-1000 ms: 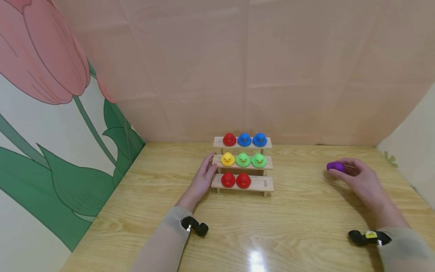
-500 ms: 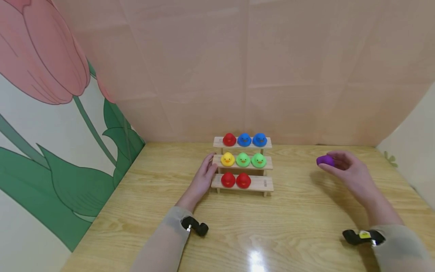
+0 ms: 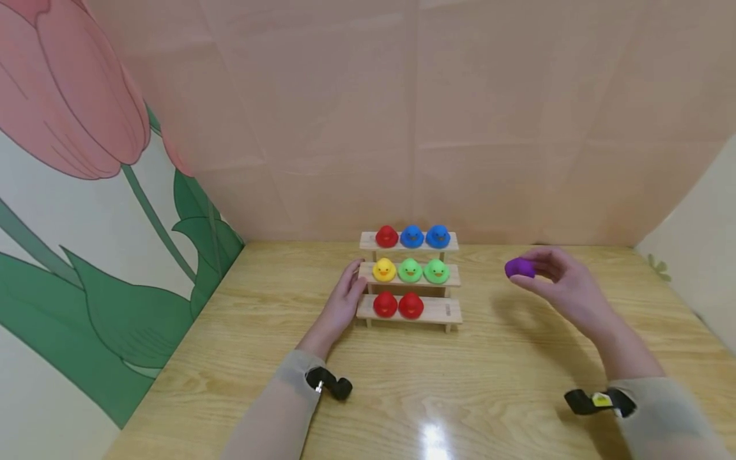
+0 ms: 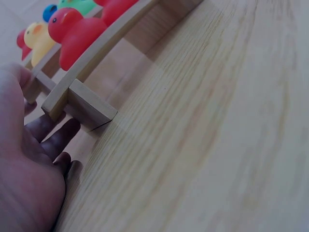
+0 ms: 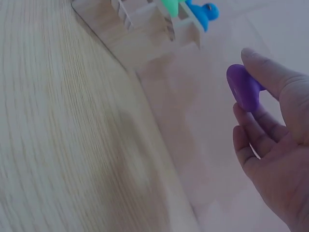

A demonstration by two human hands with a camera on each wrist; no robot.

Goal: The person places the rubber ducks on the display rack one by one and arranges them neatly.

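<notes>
My right hand (image 3: 566,287) pinches a purple rubber duck (image 3: 519,268) between thumb and fingers, raised over the table to the right of a three-tier wooden stand (image 3: 439,310). In the right wrist view the duck (image 5: 244,88) shows mostly its smooth underside. My left hand (image 3: 343,297) grips the left end of the stand, its thumb at the middle tier and other fingers partly hidden behind. The bottom tier bears two red ducks (image 3: 385,305), with bare wood to their right. A yellow duck (image 3: 384,269) and two green ducks (image 3: 410,271) sit on the middle tier.
On the top tier are a red duck (image 3: 387,236) and two blue ducks (image 3: 412,236). The stand rests on a wood-grain table (image 3: 489,396) near a pinkish backdrop (image 3: 322,128). A flower-painted wall panel (image 3: 132,306) borders the left, and a white wall (image 3: 701,230) the right.
My right hand has carried the purple duck leftward and slightly up, toward the stand. The left hand and the ducks on the tiers have stayed in place.
</notes>
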